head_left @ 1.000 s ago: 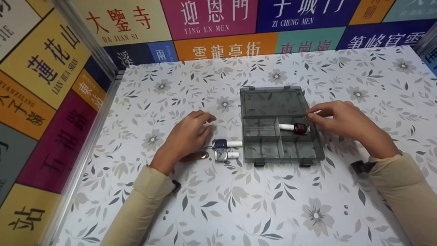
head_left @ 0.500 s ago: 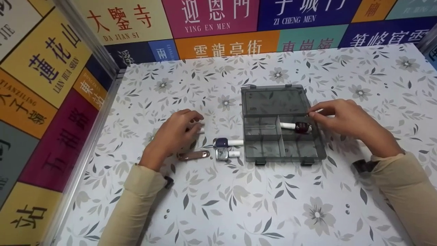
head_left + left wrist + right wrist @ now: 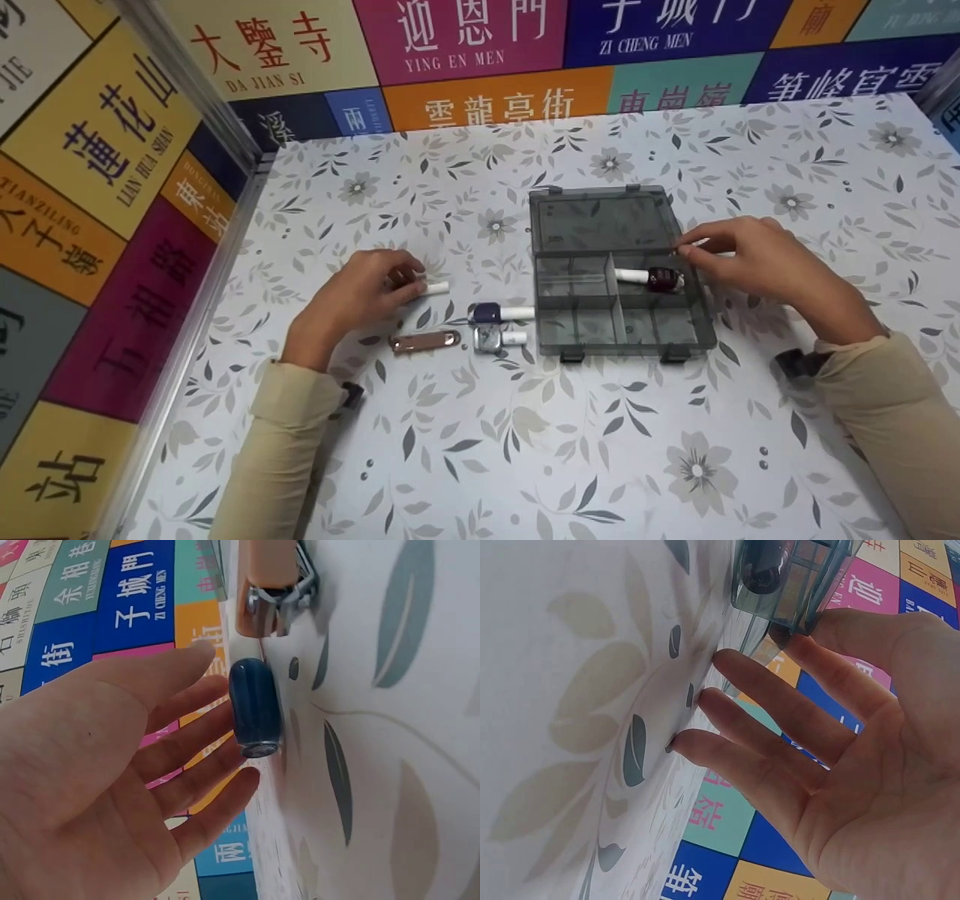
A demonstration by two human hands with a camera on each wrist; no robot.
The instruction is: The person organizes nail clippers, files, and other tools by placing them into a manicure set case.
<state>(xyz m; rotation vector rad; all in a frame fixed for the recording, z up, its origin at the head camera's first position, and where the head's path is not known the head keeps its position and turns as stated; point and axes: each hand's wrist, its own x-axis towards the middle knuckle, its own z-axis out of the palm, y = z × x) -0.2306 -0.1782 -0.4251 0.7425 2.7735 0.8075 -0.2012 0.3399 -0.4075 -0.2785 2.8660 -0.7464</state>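
Note:
My left hand (image 3: pixel 356 289) is beside a blue nail polish bottle (image 3: pixel 255 709) lying on the table, fingers extended around it. In the head view only its white cap (image 3: pixel 436 288) shows past the thumb. Close by lies a brown nail clipper (image 3: pixel 425 341). A dark blue nail polish bottle (image 3: pixel 487 313) and a silvery one (image 3: pixel 487 339) lie left of an open grey compartment box (image 3: pixel 626 349). My right hand (image 3: pixel 754 262) pinches the box's right edge near the hinge between thumb and index finger. Inside the upper right compartment is a dark red nail polish bottle (image 3: pixel 664 280).
The box's see-through lid (image 3: pixel 604 221) lies folded back, away from me. A floral cloth (image 3: pixel 570 465) covers the table. Panels with printed place names (image 3: pixel 495 105) stand along the back and left sides.
My left hand has moved left, uncovering the nail clipper and then a white bottle cap. The right hand stays at the box's edge.

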